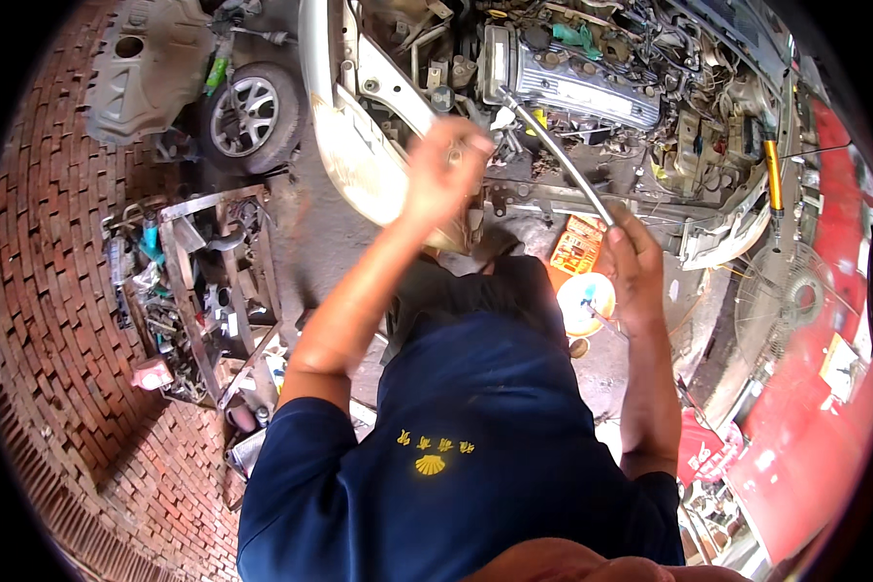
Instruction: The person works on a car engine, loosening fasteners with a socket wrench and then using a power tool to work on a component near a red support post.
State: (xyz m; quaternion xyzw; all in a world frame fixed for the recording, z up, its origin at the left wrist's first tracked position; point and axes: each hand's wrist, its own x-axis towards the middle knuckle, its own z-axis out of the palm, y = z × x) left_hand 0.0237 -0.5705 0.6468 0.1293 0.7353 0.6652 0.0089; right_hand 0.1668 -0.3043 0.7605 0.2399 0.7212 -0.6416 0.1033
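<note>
My right hand (635, 262) is closed around the lower end of a long metal wrench (565, 163). The bar slants up and left, with its small head over the left end of the car engine (592, 87). I cannot tell whether that head touches the engine. My left hand (446, 170) is raised over the pale front bumper (359, 165), apart from the wrench. Motion blurs it, so its fingers are unclear. Beneath my right hand are an orange printed box (577, 242) and a round white tub (584, 301) with something blue inside.
To the left, a wheel (254, 118) leans near a grey metal panel (145, 68). A metal-framed rack (218, 281) full of parts stands by the brick wall (48, 252). On the right are a fan (791, 301), a yellow-handled rod (773, 175) and a red car panel (805, 446).
</note>
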